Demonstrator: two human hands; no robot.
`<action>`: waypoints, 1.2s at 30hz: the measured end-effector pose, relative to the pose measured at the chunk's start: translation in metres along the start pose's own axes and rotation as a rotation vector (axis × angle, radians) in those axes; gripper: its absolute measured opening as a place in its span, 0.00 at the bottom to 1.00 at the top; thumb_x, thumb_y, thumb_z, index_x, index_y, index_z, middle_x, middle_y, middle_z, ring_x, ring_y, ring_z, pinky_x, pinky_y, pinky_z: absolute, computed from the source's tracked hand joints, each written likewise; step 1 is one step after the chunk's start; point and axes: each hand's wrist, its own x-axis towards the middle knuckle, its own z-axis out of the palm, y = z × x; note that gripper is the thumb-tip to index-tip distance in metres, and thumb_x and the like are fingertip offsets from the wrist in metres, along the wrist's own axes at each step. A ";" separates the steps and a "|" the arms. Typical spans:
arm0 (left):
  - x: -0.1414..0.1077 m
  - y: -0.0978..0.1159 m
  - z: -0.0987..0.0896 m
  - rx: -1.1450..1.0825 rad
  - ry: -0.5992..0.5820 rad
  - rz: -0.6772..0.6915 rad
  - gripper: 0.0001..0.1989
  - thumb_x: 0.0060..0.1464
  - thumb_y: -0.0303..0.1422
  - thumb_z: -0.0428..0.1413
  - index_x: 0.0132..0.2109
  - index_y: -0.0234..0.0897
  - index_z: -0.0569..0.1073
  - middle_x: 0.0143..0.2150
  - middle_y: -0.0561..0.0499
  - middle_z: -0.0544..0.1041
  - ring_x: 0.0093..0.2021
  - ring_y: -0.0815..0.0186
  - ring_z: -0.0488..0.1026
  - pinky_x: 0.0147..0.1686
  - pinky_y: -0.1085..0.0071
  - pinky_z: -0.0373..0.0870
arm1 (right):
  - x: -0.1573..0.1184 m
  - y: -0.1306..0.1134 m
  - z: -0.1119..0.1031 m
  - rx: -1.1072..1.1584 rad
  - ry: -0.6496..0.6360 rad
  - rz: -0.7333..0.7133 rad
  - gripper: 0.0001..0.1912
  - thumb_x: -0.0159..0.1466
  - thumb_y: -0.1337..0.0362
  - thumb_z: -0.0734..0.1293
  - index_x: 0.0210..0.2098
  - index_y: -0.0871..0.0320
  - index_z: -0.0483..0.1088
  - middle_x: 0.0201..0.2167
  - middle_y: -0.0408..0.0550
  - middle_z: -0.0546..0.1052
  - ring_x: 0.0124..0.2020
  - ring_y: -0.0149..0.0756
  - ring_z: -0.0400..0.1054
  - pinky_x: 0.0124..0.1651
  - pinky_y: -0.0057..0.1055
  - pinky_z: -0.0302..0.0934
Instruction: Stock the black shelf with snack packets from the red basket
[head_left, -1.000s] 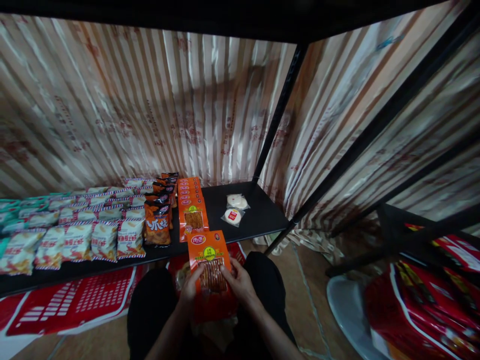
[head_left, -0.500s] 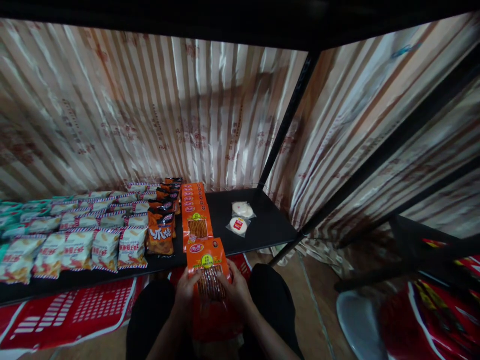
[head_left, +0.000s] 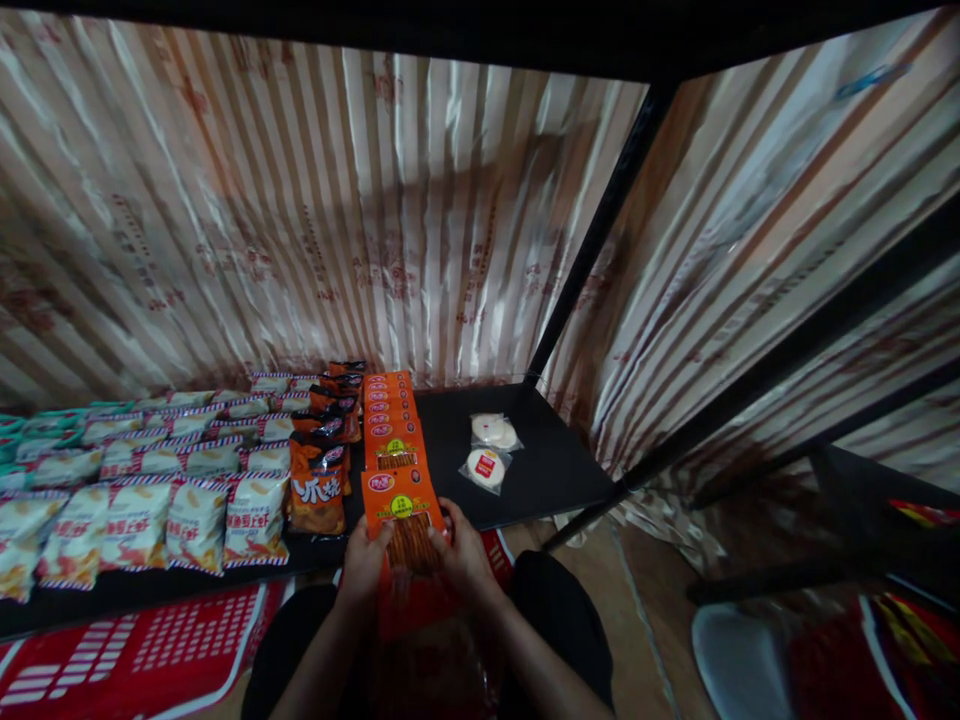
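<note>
Between my hands is an orange snack packet (head_left: 409, 540) with a clear window showing brown sticks or strips. My left hand (head_left: 363, 570) grips its left edge, thumb on the front. On the right edge, my right hand (head_left: 463, 550) holds it the same way. The packet's top end overlaps the near end of a row of matching orange packets (head_left: 388, 410) lying on the black shelf (head_left: 450, 505). Left of that row stand brown-and-orange snack bags (head_left: 319, 490). Two round white items in clear wrappers (head_left: 486, 466) lie to the right.
White snack bags (head_left: 255, 515) stand in rows on the left, with green ones (head_left: 15, 440) beyond. A red basket (head_left: 187, 630) sits below the shelf. Black posts (head_left: 600, 230) and a striped curtain (head_left: 420, 250) bound the shelf. A grey-white stool (head_left: 739, 660) is at lower right.
Both hands have pushed the orange packet forward and slightly up, so it now covers more of the row's nearest packet. The view has shifted a little.
</note>
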 end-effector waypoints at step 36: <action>0.059 0.017 0.026 1.154 0.311 0.436 0.20 0.51 0.29 0.48 0.52 0.32 0.70 0.56 0.40 0.65 0.56 0.57 0.62 0.56 0.63 0.57 | 0.074 -0.021 0.009 -0.246 -0.022 -0.136 0.20 0.62 0.68 0.58 0.52 0.61 0.68 0.40 0.54 0.73 0.44 0.37 0.68 0.47 0.27 0.59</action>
